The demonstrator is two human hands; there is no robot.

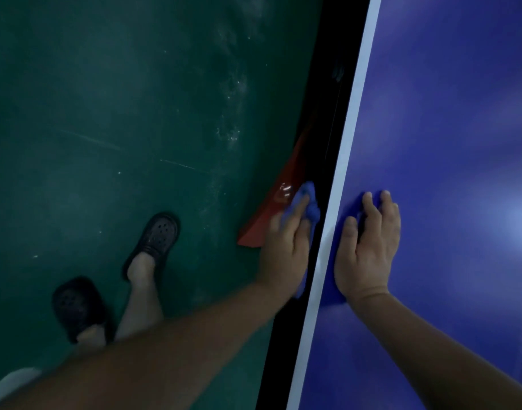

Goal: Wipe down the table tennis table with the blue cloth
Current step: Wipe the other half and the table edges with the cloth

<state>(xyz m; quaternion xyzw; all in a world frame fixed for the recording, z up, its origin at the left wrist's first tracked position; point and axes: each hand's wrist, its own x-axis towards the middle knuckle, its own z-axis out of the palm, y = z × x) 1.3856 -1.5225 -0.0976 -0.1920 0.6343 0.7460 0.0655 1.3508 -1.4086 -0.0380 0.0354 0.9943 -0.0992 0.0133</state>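
Tabletop [446, 143], right hand [369, 247] flat

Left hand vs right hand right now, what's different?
Left hand is off the top, pressing the blue cloth against the table's side; right hand lies flat on the blue tabletop. Left hand's thumb is hidden; right hand's thumb shows, spread. Both have fairly straight fingers pointing along the white edge line.
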